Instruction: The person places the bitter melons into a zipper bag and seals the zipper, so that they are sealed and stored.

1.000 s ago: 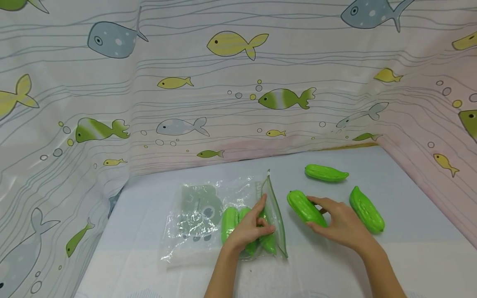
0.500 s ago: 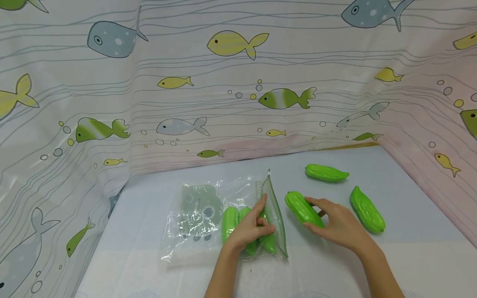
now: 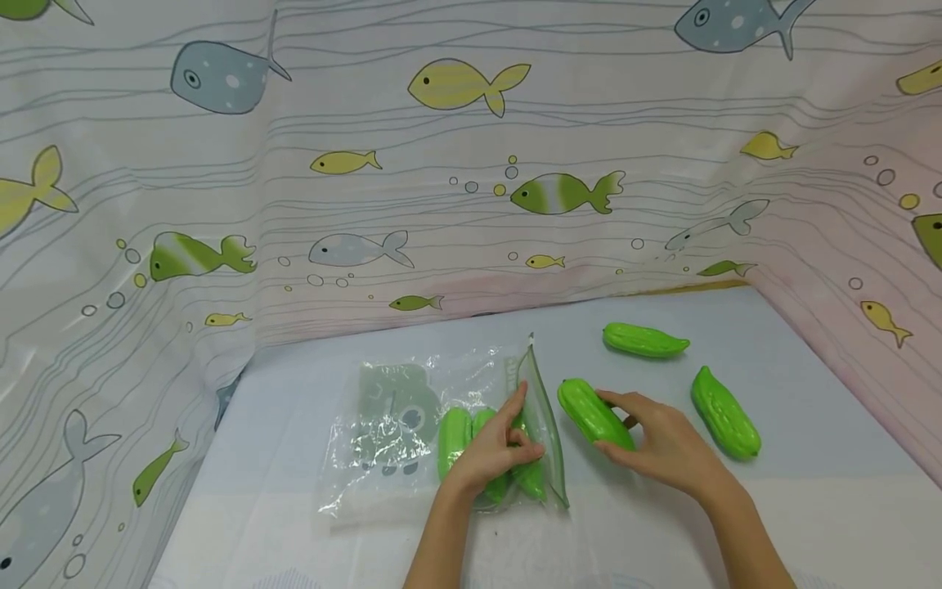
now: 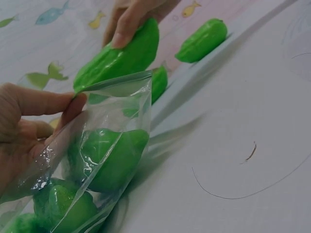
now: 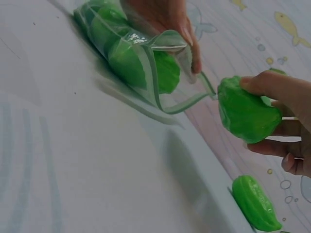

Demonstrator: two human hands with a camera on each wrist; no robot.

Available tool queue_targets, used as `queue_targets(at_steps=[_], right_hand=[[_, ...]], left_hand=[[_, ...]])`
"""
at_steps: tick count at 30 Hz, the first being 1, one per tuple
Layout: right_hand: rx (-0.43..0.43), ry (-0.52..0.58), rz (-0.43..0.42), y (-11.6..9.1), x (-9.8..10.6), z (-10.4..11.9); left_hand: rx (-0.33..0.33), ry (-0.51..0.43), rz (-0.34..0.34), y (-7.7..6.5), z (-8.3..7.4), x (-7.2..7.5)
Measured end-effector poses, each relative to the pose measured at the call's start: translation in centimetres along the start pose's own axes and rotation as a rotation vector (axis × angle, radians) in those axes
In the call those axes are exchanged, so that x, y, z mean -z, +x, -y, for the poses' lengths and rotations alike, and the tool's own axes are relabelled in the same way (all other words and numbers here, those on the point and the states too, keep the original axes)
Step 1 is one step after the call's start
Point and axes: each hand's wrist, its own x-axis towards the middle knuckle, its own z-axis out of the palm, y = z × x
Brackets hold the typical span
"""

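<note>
A clear zip bag (image 3: 342, 483) with a grey printed creature lies flat on the table, its mouth facing right. Inside it are 3 glossy green bitter-melon-like vegetables (image 3: 454, 438), seen through the film. My left hand (image 3: 489, 458) pinches the bag's edge at its mouth between thumb and finger, and the mouth gapes in the right wrist view. My right hand (image 3: 666, 450) grips another green vegetable (image 3: 592, 413) between thumb and fingers. That vegetable is raised over the table, its far end close to the bag's rim (image 5: 209, 85).
Two more green vegetables lie on the table at the right, one farther back (image 3: 646, 339) and one (image 3: 724, 413) beyond my right hand. A fish-printed curtain (image 3: 456, 229) hangs along the back and both sides of the pale table (image 3: 243, 499).
My right hand has moved slightly left with the vegetable, bringing it nearer the bag's mouth. The left hand and the bag have stayed put.
</note>
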Motion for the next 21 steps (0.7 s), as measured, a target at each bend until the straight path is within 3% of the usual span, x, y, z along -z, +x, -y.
queue_targets(at_steps=[13,21], right_hand=[[-0.051,0.023,0.047,0.15,-0.2,0.64],[-0.028,0.028,0.043,0.26,-0.64,0.45]], left_hand=[[0.007,-0.009,-0.009,-0.04,0.02,-0.02],[0.009,-0.013,-0.003,0.0,-0.13,-0.03]])
